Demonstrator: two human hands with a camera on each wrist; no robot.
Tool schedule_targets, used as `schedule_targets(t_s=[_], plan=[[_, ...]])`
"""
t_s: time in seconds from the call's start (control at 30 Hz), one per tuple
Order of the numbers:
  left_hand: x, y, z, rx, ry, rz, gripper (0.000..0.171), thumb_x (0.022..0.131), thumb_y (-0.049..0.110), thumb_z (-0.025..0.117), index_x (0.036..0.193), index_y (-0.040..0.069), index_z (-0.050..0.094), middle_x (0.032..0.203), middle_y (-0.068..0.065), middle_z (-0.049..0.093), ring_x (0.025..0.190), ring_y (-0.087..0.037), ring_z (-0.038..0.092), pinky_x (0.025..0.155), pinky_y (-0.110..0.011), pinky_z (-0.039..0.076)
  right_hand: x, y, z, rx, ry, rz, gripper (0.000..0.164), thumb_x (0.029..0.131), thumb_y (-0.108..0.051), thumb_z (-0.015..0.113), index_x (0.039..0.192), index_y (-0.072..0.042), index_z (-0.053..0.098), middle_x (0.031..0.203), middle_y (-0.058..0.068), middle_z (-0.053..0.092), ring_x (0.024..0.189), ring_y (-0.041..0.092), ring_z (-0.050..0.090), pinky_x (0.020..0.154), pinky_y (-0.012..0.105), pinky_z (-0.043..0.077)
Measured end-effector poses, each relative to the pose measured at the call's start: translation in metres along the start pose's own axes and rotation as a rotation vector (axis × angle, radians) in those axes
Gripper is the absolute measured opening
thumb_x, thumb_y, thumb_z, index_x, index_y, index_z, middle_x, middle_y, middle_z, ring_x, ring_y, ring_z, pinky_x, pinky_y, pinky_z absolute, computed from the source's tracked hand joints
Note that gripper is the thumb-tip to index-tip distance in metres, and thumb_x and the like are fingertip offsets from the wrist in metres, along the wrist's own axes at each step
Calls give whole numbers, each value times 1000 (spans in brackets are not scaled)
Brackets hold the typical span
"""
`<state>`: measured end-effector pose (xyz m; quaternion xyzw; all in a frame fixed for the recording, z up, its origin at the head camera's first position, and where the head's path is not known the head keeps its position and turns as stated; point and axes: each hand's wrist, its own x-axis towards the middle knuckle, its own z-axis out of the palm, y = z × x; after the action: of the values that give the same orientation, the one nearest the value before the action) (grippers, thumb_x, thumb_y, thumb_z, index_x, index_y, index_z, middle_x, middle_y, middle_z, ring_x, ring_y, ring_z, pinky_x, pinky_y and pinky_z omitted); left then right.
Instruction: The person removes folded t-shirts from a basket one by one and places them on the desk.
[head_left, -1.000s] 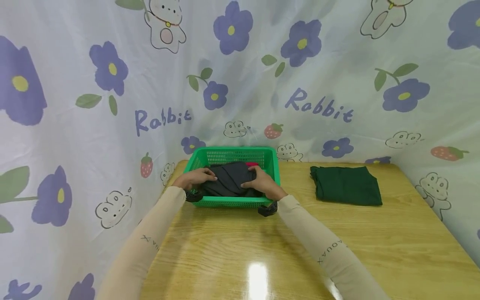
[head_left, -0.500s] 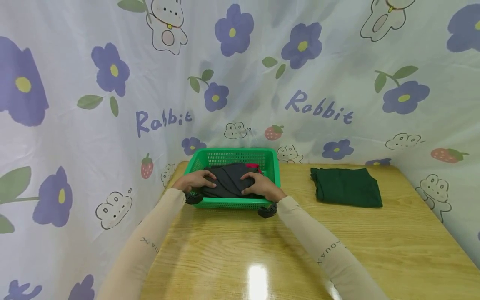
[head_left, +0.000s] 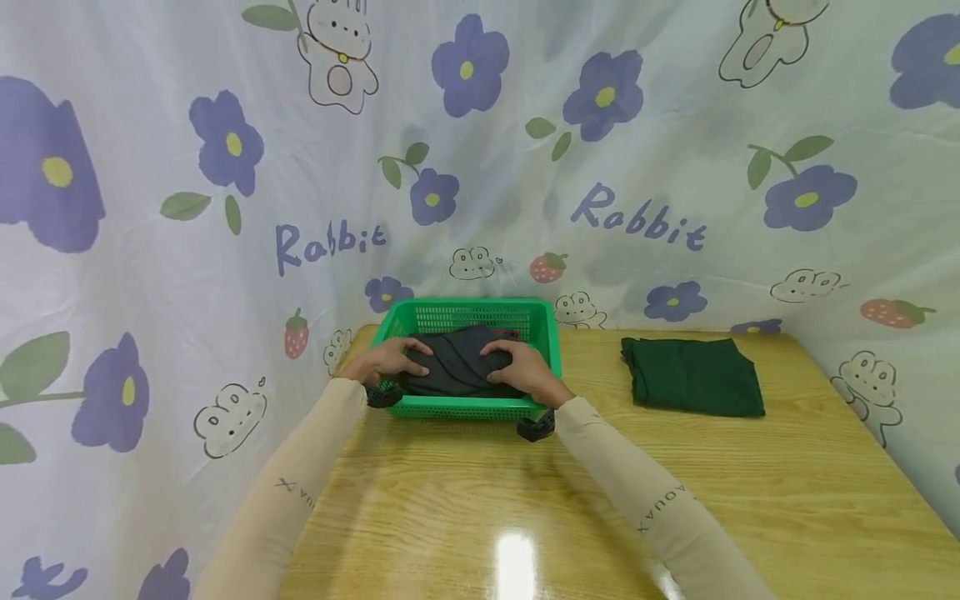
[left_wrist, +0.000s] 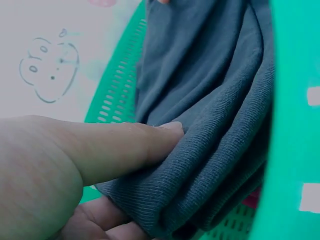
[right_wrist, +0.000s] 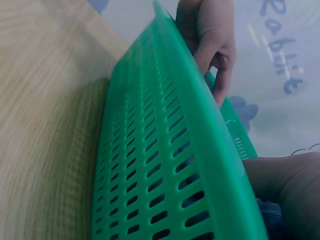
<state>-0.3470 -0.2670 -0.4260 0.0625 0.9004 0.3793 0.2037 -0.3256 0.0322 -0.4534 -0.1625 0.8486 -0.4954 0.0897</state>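
Observation:
A folded dark grey garment [head_left: 457, 360] lies inside a green plastic basket [head_left: 457, 407]. My left hand [head_left: 387, 358] pinches its left end; in the left wrist view the thumb [left_wrist: 130, 145] lies over a fold and the fingers are beneath it. At the other end, my right hand [head_left: 525, 368] grips the garment between thumb and fingers. The right wrist view shows mostly the basket's slotted wall [right_wrist: 150, 150], which hides most of that grip. A bit of red cloth [head_left: 507, 333] peeks out behind the garment.
A folded dark green garment [head_left: 693, 375] lies on the wooden table [head_left: 600, 517] to the right of the basket. Patterned curtains [head_left: 510, 167] hang close behind the basket and on its left. Black wrist cameras [head_left: 536, 427] sit close to the basket's front rim.
The hands have shifted slightly on the dark grey garment, which stays in the basket. Less of the red cloth shows than half a second ago. The green garment has not moved.

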Motion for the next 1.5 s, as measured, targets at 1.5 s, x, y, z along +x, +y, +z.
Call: schedule_targets(t_s=[1.5], plan=[[-38, 61, 11, -273, 52, 230, 48, 97, 10, 74, 142, 16, 60, 149, -13, 48, 107, -29, 68, 87, -41, 57, -53, -16, -75, 54, 62, -85, 47, 93, -20, 80, 136, -31, 65, 161, 6, 36, 142, 35, 43, 103, 52, 48]])
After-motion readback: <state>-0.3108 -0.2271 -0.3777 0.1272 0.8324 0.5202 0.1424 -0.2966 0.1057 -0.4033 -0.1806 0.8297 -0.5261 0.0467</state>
